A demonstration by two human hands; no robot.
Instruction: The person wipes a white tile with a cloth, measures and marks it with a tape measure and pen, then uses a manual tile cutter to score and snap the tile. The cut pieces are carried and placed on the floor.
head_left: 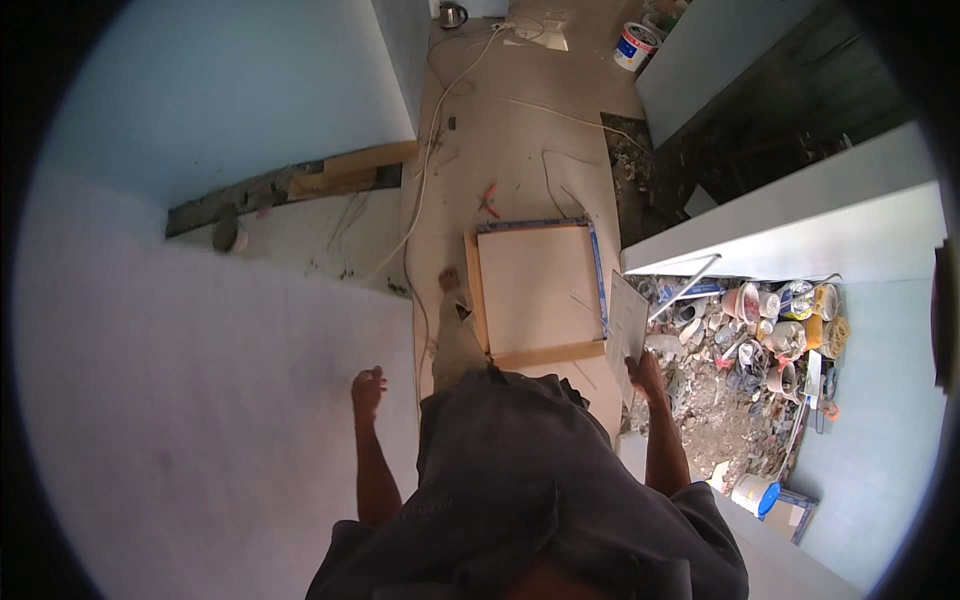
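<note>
My right hand (648, 376) grips the lower part of a narrow, flat, light-grey tile piece (627, 322), which stands tilted beside a doorway on the right. My left hand (369, 392) hangs off to the left, near a pale wall, its fingers loosely bent and slightly apart with nothing visible in them. Between the hands and farther ahead, a large square beige tile stack (540, 290) lies on the floor, with blue and brown cardboard along its edges. Red-handled pliers (488, 200) lie just beyond the stack. My foot (449, 280) is at its left side.
Through the right doorway, rubble (710, 390) covers the ground, with several buckets and bags. A white cable (433, 150) runs along the floor. Farther off are a kettle (453, 14) and a white bucket (634, 47). A white wall end (790, 215) juts in from the right.
</note>
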